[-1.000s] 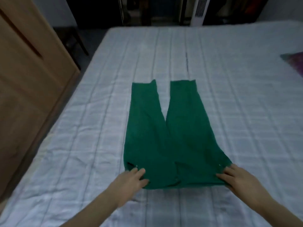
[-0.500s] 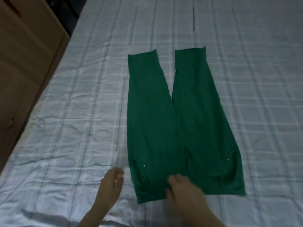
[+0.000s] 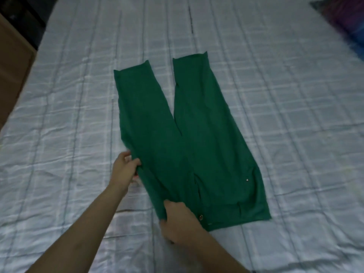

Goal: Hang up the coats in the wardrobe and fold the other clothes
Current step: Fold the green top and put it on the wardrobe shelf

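A pair of green trousers (image 3: 199, 146) lies flat on the bed (image 3: 295, 134), legs pointing away from me and waistband nearest. My left hand (image 3: 124, 170) pinches the trousers' left side edge at hip height, thumb on top of the cloth. My right hand (image 3: 179, 223) grips the left corner of the waistband, fingers curled round the bunched fabric beside a metal button (image 3: 201, 217). The left edge of the trousers is lifted slightly off the bed between the two hands.
A wooden wardrobe side (image 3: 11, 62) stands along the bed's left edge. A dark purple and blue cloth item (image 3: 348, 20) lies at the bed's far right corner. The checked white bedcover spreads wide on both sides of the trousers.
My left hand moved up from the bed onto the trousers' left edge and took hold. My right hand shifted left along the waistband and gripped its left corner. The view swung slightly.
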The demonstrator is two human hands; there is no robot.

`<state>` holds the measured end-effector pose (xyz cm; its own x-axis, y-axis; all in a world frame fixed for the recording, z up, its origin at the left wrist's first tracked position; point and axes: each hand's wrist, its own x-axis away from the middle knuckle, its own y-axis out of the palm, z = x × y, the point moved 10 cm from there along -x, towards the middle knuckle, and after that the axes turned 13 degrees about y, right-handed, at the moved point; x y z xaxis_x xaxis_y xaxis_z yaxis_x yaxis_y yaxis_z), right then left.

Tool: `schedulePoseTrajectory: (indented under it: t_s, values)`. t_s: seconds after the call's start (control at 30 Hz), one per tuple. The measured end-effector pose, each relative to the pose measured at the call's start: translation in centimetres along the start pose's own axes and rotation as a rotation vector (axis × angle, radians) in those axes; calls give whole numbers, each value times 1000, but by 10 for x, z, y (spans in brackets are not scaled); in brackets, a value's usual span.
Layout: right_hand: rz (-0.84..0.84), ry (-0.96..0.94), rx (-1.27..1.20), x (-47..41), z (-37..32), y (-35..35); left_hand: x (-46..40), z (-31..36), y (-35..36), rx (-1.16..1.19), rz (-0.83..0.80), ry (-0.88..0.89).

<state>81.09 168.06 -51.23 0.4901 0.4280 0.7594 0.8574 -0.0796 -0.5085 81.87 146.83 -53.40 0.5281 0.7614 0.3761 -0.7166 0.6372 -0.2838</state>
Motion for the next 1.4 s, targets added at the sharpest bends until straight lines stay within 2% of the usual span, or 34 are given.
schedulePoseTrajectory:
  t_s: [0.17, 0.27, 0.33, 0.4, 0.47, 0.53, 0.6, 0.67, 0.7, 0.77, 0.87, 0.9, 0.93, 1.03, 1.1, 1.17, 1.23, 1.33, 1.4]
  values:
    - [152, -21, -434, 34, 65, -86, 13, 105, 100, -35, -178, 321]
    - [244, 82, -592, 44, 127, -124, 32, 149, 183, -133, -271, 560]
    - [276, 190, -643, 38, 174, -133, 49, 152, 241, -262, -380, 637]
    - [306, 321, -577, 30, 219, -131, 67, 122, 303, -431, -622, 601]
    - [375, 422, -480, 27, 244, -127, 86, 69, 343, -764, -937, 559]
    - [570, 478, -198, 28, 253, -131, 95, 46, 348, -942, -1039, 665]
    - [778, 460, -20, 36, 242, -139, 98, 50, 333, -780, -1012, 754]
    - [867, 334, 9, 41, 223, -145, 93, 63, 308, -600, -952, 859]
    - [796, 271, 69, 33, 213, -140, 85, 69, 291, -583, -884, 933]
    - [440, 287, 219, 3, 212, -114, 52, 78, 249, -540, -678, 952]
    - [109, 438, 138, -19, 208, -127, -16, 86, 184, -462, -368, 768]
    - [58, 437, 156, -25, 193, -138, -39, 86, 168, -453, -291, 701]
    - [68, 426, 209, -34, 179, -154, -59, 87, 154, -446, -218, 630]
    - [311, 238, 263, -57, 104, -218, -115, 93, 118, -477, -21, 486]
    - [447, 53, 213, -75, 53, -248, -145, 111, 113, -700, -59, 573]
    - [503, -92, 158, -99, 16, -268, -175, 127, 124, -1057, -191, 723]
    - [535, -204, 86, -126, -14, -281, -202, 131, 134, -1265, -298, 762]
    - [581, -357, 40, -155, -61, -290, -233, 143, 146, -1285, -368, 820]
    - [603, -412, 43, -175, -88, -294, -235, 173, 161, -1236, -373, 1037]
